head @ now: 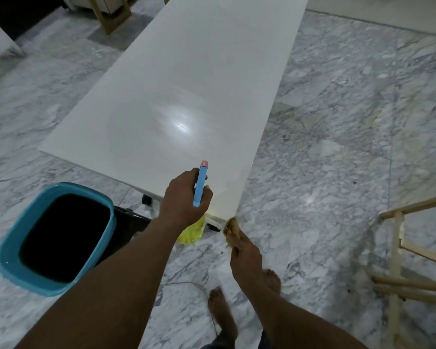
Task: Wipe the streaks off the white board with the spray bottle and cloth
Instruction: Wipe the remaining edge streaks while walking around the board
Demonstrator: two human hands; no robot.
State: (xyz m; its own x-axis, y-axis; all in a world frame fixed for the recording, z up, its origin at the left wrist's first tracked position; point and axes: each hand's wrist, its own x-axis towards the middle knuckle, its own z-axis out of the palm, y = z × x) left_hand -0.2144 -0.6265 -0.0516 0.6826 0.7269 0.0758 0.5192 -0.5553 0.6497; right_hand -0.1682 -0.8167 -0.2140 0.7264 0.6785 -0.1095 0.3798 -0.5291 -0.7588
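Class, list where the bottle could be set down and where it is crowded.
The board is bare. So is the floor between the board's right edge and the frame. Crowded: the board's near end, with the left hand gripping the bottle, the right hand holding the cloth and the tub.

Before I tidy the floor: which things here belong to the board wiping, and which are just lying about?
In use: white board, spray bottle in left hand, cloth in right hand.
Lying about: blue tub, wooden frame.

Grey-white marble floor (337,122), blue bin (35,280) at L, wood frame (396,260) at R — dim light
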